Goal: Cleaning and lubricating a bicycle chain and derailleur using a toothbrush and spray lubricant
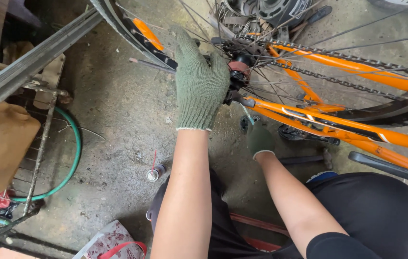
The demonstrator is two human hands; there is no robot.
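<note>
An orange bicycle frame (338, 122) lies across the upper right, its rear wheel hub (239, 69) in the middle among the spokes. My left hand (199, 84), in a green knit glove, is closed over the hub's left end. A thin metal bar (146, 64) sticks out to the left from under its fingers. My right hand (260, 139), also in a green glove, sits lower, beneath the frame tube. It is closed around a thin pale tool (247, 114) that points up at the axle. The chain (338, 56) runs to the right from the hub.
A small spray can (152, 173) with a red straw stands on the stained concrete floor by my knee. A green hose (72, 153) and a wire metal rack (41, 144) lie at left. A patterned plastic bag (110, 240) sits at the bottom. The black tyre (132, 33) arcs across the top.
</note>
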